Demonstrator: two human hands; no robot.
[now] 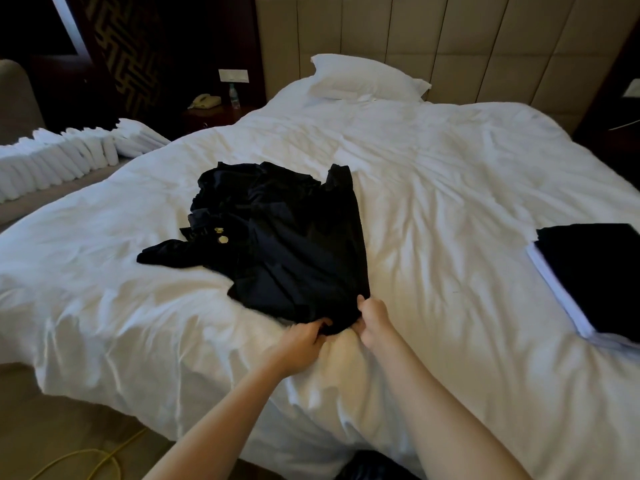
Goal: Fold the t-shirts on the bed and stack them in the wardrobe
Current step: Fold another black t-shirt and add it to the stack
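On the bed (450, 209), a rumpled dark t-shirt (287, 244) lies unfolded.

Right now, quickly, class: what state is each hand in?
Left hand: closed, pinching the near hem of the dark navy t-shirt.
Right hand: closed, pinching the same hem just beside it.

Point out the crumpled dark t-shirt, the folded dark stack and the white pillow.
crumpled dark t-shirt (294, 254), head view, middle of cloth.
folded dark stack (595, 275), head view, top layer.
white pillow (363, 77), head view, its centre.
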